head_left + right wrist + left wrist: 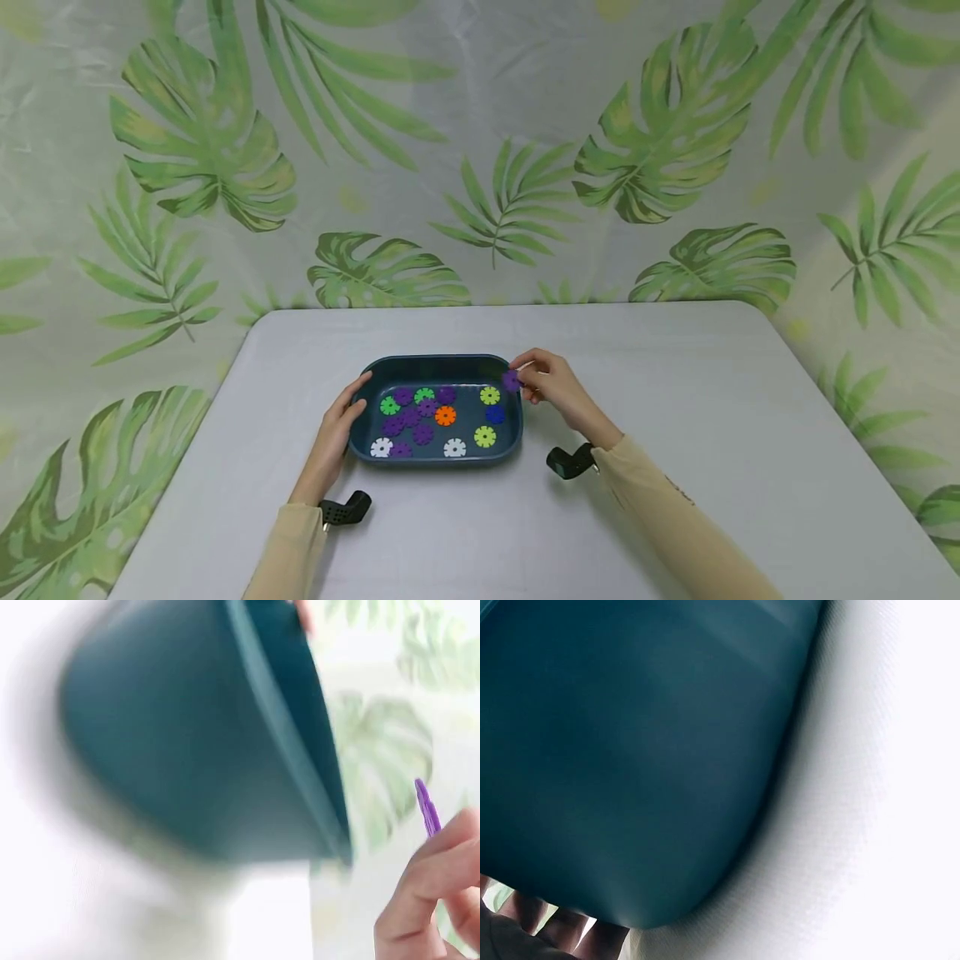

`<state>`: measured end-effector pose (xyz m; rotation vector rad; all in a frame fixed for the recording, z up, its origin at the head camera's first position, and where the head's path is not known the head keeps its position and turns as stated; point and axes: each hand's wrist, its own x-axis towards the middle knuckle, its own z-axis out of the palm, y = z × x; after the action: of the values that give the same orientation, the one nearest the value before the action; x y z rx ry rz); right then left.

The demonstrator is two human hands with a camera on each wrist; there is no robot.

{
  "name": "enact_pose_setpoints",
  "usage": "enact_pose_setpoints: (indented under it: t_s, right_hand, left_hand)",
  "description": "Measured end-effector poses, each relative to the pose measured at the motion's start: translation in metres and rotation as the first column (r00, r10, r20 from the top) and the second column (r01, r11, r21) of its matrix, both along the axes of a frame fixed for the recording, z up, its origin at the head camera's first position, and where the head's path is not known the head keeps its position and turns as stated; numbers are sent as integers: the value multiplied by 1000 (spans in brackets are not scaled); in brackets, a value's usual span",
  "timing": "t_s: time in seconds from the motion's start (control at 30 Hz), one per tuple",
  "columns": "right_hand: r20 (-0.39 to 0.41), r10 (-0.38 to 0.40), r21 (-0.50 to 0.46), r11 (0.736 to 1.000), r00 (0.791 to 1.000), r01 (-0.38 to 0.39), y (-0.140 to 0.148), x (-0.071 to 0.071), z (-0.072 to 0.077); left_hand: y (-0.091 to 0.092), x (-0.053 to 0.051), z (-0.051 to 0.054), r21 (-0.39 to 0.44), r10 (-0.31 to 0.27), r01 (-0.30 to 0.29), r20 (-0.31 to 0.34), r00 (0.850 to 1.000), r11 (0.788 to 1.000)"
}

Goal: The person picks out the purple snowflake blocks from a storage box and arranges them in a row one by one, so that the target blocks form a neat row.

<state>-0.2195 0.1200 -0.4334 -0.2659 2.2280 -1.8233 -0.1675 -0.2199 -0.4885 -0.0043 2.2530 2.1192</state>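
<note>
A dark teal tray (pixel 435 462) stands on the table with purple, green, yellow, white, blue and orange notched discs lying in it. At its right rim my right hand (pixel 552 385) pinches a purple disc (pixel 512 381) between thumb and fingers; the right wrist view shows that disc (pixel 427 807) edge-on, above the fingers (pixel 442 862). My left hand (pixel 335 432) lies along the tray's left end, its fingers at the rim. In the left wrist view the fingers (pixel 566 927) show beside the tray wall (pixel 630 765), partly hidden by it.
A white-covered table (pixel 480 533) extends around the tray. Behind it hangs a pale cloth (pixel 525 100) printed with green leaves. Each wrist wears a black camera mount, the left one (pixel 347 507) just below the tray's left end, the right one (pixel 570 461) to the tray's lower right.
</note>
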Motion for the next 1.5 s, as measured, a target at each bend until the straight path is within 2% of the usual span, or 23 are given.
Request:
enact_pose_setpoints:
  t_s: [0.1, 0.23, 0.33, 0.43, 0.47, 0.63, 0.77, 0.83, 0.93, 1.03, 1.17, 1.3, 1.5]
  right_hand:
    - [37, -82, 33, 996, 996, 80, 23, -4, -8]
    - [87, -112, 133, 986, 990, 100, 40, -6, -26]
    - [104, -122, 194, 976, 987, 101, 44, -9, -42]
    - [94, -129, 244, 964, 987, 103, 44, -11, -51]
    - [85, -127, 258, 961, 988, 101, 44, -11, -52]
    - [28, -129, 279, 953, 991, 116, 40, -11, -45]
    - [-24, -115, 180, 977, 993, 118, 29, -9, -27]
    - [-38, -76, 122, 989, 996, 80, 18, -8, -15]
    - [-24, 40, 69, 997, 999, -38, -1, -9, 1]
    - [20, 181, 72, 981, 983, -182, -21, -12, 11]
    - [109, 293, 86, 949, 950, -302, -48, -20, 13]
    - [186, 318, 123, 931, 930, -343, -70, -28, 8]
    - [233, 310, 260, 894, 922, -366, -91, -37, -4]
  left_hand:
    - [-1, 2, 0, -21, 9, -10, -15, 1000, 1000]
    - [-1, 2, 2, -37, 15, -16, -17, 1000, 999]
    - [2, 5, 12, -25, 14, -14, -8, 1000, 1000]
    - [6, 9, 23, -16, 7, -7, -2, 1000, 1000]
    - [8, 10, 26, -16, 5, -5, -1, 1000, 1000]
    - [10, 11, 27, -42, 7, -7, -5, 1000, 999]
    - [11, 12, 27, -55, 16, -17, -8, 1000, 998]
    - [11, 13, 27, -59, 20, -20, -13, 1000, 998]
    - [11, 13, 27, -67, 22, -23, -22, 1000, 997]
    - [11, 12, 27, -76, 19, -21, -28, 999, 997]
    - [13, 11, 27, -84, 21, -23, -27, 999, 996]
    - [13, 12, 28, -94, 21, -24, -30, 999, 995]
    - [12, 12, 28, -109, 24, -30, -56, 998, 994]
